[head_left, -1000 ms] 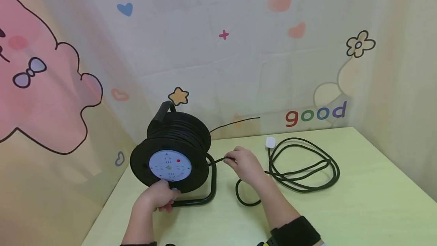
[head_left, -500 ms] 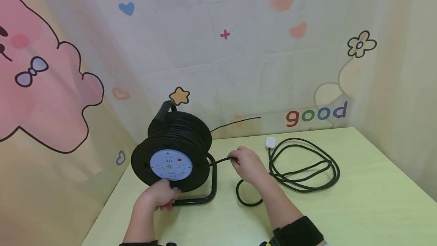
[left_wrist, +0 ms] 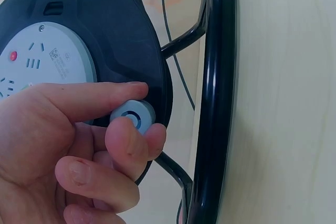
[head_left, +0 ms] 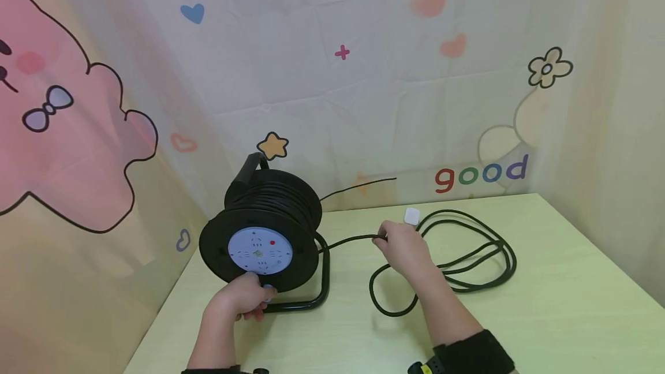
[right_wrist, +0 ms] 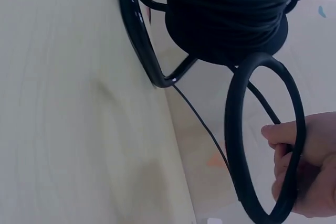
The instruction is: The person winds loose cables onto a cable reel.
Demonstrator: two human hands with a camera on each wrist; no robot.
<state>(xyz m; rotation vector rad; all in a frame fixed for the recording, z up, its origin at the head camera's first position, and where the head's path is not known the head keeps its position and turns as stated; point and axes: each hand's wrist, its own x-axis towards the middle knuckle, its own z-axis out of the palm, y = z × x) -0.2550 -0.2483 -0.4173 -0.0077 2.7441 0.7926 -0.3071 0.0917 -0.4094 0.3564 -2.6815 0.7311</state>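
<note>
A black cable reel (head_left: 283, 206) with a white round socket panel (head_left: 260, 251) stands on its tubular frame (head_left: 301, 306) at the left of the table. My left hand (head_left: 244, 296) pinches the small grey crank knob (left_wrist: 134, 115) low on the reel's front disc, between thumb and fingers. Right of the reel, my right hand (head_left: 405, 246) grips the black cable (head_left: 350, 239) that runs out from the drum. In the right wrist view, a loop of cable (right_wrist: 234, 129) hangs in front of my right hand (right_wrist: 310, 163).
Loose coils of the same cable (head_left: 511, 258) lie on the right of the table (head_left: 561, 316), with a white plug (head_left: 412, 216) behind my right hand. A printed curtain (head_left: 363, 103) hangs behind and beside the table. A thin dark line (head_left: 358, 186) shows against it.
My right hand has moved to the right, away from the reel, and a longer stretch of cable now spans between them. The small loop shifted right. My left hand stays on the knob.
</note>
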